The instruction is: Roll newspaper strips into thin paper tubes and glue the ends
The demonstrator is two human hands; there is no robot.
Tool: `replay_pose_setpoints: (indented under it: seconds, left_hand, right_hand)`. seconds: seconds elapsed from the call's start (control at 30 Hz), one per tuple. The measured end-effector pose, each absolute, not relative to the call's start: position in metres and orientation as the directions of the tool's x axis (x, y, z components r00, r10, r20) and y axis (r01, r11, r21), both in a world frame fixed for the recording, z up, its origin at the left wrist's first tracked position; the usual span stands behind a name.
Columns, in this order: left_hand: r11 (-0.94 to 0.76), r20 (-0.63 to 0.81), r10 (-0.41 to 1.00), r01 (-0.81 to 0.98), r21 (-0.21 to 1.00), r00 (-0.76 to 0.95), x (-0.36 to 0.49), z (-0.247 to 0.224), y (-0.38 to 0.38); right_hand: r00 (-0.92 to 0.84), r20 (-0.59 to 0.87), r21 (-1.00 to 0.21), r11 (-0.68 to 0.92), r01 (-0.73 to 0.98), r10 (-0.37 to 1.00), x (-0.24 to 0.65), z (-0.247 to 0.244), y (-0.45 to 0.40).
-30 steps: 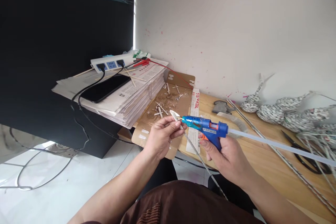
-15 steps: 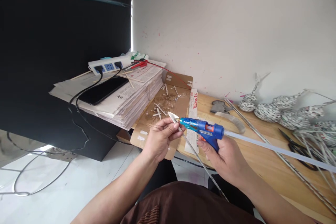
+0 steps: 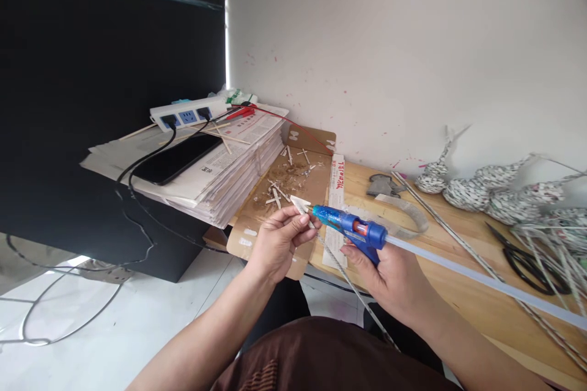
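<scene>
Rolled paper strip (image 3: 356,291) is at centre of frame, its flattened white tip (image 3: 300,202) pointing upper left & the rest trailing down to the dark apron at bottom centre. L hand (image 3: 279,241) has it pinched btwn thumb & fingers near the tip. R hand (image 3: 394,272) is wrapped round the grip of the blue glue gun (image 3: 348,223); nozzle right by the tip, can't tell if touching. Vs 0.5 s ago: gun's rear end sits lower, so gun slants more; the long glue stick (image 3: 481,278) behind it also drops further at R edge; white tip shows broader; L hand abt same spot. In the way: L fingers hide part of the strip, R hand covers most of the grip, gun overlaps the red-lettered paper (image 3: 338,183), glue stick crosses over the long rods (image 3: 452,232). Beyond the tip: brown cardboard (image 3: 318,189) w/ scraps (image 3: 275,197). Counter (image 3: 477,311) fills lower R, w/ black scissors (image 3: 527,269) near R edge & woven pieces (image 3: 479,192) by the wall. Left of centre: newspaper stack (image 3: 229,195) w/ phone (image 3: 178,159) & power strip (image 3: 188,113) on top, 2 plugs in.
</scene>
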State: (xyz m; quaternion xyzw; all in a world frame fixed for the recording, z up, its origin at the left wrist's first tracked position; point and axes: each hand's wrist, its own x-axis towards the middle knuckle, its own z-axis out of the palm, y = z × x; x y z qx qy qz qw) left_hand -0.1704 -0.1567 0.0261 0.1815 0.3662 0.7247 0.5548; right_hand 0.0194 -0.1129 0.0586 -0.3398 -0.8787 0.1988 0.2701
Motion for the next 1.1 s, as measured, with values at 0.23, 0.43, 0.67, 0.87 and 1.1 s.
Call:
replay_pose_setpoints:
  seconds: [0.23,0.43,0.67,0.87,1.1]
  left_hand:
    - [-0.110,-0.143,0.940,-0.671,0.733,-0.310,-0.172,0.026,-0.158]
    - [-0.107,-0.150,0.938,-0.675,0.730,-0.311,-0.174,0.026,-0.164]
    - [-0.106,-0.160,0.935,-0.680,0.726,-0.316,-0.178,0.028,-0.176]
    - [-0.062,-0.163,0.950,-0.676,0.735,-0.265,-0.174,0.029,-0.189]
    - [-0.059,-0.178,0.946,-0.684,0.727,-0.271,-0.177,0.024,-0.186]
  right_hand:
    - [-0.599,0.329,-0.519,0.670,0.531,0.730,0.020,0.054,-0.111]
    - [-0.533,0.191,-0.800,0.445,0.401,0.824,0.002,0.047,-0.095]
    - [-0.622,0.024,-0.835,0.358,0.418,0.782,-0.046,0.037,-0.061]
    - [-0.646,-0.049,-0.818,0.340,0.464,0.762,-0.089,0.028,-0.032]
    - [-0.517,-0.361,-0.919,-0.200,0.341,0.776,-0.113,0.022,-0.002]
